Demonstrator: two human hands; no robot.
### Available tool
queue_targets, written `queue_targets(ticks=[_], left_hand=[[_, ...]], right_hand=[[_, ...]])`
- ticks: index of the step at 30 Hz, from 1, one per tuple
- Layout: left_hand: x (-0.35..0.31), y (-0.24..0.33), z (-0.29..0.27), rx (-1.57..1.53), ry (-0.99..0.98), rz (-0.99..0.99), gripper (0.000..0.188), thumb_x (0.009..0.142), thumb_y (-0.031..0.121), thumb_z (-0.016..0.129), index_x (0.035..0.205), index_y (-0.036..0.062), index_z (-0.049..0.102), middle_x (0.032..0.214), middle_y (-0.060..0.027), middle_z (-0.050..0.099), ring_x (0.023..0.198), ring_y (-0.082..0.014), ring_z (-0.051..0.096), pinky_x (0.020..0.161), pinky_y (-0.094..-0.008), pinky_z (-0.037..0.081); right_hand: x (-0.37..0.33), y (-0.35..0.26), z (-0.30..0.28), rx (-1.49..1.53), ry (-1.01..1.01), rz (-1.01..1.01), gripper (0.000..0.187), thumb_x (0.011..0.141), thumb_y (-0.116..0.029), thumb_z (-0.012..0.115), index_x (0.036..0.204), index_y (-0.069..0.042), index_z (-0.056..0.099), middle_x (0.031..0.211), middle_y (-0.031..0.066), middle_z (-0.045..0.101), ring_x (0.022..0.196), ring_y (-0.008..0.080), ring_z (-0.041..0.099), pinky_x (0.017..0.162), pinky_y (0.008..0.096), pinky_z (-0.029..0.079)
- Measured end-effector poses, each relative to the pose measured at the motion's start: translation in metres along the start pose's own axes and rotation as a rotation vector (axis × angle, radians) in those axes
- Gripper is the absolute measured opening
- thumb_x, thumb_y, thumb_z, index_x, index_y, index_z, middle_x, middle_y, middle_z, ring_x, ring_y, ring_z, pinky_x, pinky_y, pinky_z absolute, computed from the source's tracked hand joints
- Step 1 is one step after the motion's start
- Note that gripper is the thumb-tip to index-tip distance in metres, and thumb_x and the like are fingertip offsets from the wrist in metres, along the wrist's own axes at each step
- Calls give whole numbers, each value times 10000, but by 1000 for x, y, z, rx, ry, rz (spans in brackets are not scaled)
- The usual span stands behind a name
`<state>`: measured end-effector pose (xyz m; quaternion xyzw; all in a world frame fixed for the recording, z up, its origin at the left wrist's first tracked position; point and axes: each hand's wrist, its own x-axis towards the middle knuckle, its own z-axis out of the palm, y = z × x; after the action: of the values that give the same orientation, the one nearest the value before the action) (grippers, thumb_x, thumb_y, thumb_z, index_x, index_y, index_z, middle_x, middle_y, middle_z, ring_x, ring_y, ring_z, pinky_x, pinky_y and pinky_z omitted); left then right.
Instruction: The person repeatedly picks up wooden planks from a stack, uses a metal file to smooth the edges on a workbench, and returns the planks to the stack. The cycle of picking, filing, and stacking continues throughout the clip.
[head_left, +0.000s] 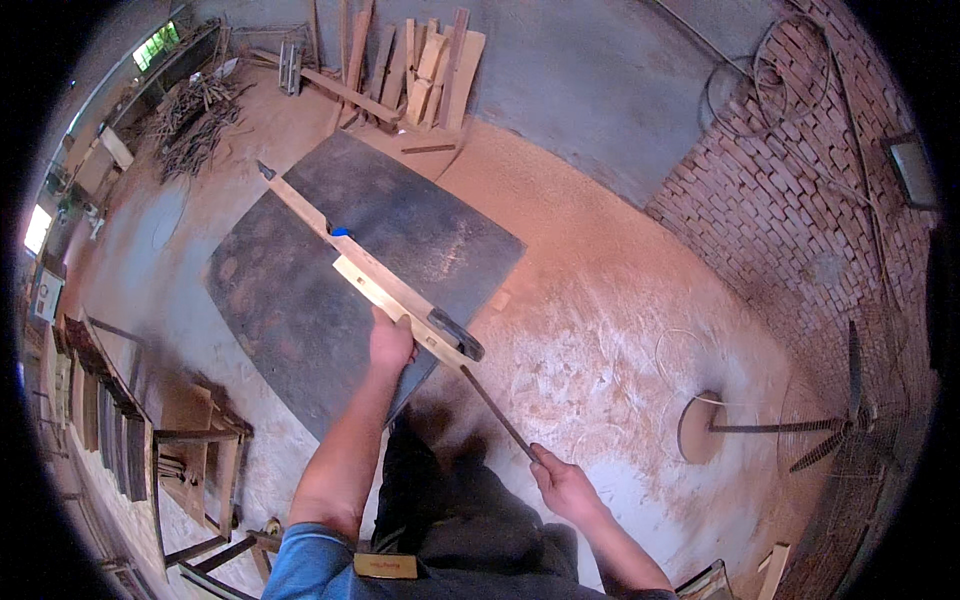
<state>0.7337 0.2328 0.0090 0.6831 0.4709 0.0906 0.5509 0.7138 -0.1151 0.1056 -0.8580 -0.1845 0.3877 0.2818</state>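
Observation:
My left hand [391,343] is closed around the side of a pale wooden bar [372,288] with small slots cut into it. The bar lies along a long wooden rail [395,280] set diagonally over a dark tabletop [300,340]. A dark, thick piece [456,333] sits at the rail's near end, and a small blue thing [340,232] shows near its middle. In my right hand [566,485] is the lower end of a thin dark rod [497,411]. Its upper tip meets the near end of the bar; whether it goes in, I cannot tell.
Boards [430,75] lean on the far wall, beside a heap of wood scraps [205,110]. A standing fan [850,425] with a round base is at the right. Stacked wood on a rack [105,420] stands at the left. Pale dust covers the floor [570,370].

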Motion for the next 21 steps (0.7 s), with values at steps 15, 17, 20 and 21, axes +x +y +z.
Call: queue_targets(ticks=[15,17,20,21], left_hand=[[55,-20,-35,252,79,66,557,898,199,502,1300,-69,226,820,-294,635,769,-440,636,727,-506,488],[62,-13,-43,214,57,16,540,898,197,508,1288,-59,237,745,-257,635,670,-399,641,670,-486,497],[66,-4,-49,192,73,26,502,900,194,515,1256,-51,259,657,-210,624,560,-343,633,600,-458,500],[68,-4,-51,191,90,42,488,901,194,517,1242,-49,267,632,-197,618,530,-326,627,579,-448,499]], right_hand=[[40,-46,12,-181,0,-16,392,927,-241,511,1275,-62,531,809,278,623,798,430,626,705,464,502],[49,-49,15,-189,12,-52,388,927,-241,509,1272,-66,535,783,281,621,781,435,625,695,471,502],[57,-62,15,-185,16,-41,378,928,-241,506,1260,-63,542,754,276,618,759,437,623,683,475,504],[60,-67,15,-190,11,-46,378,930,-245,503,1260,-64,541,759,274,620,761,437,623,685,477,504]])
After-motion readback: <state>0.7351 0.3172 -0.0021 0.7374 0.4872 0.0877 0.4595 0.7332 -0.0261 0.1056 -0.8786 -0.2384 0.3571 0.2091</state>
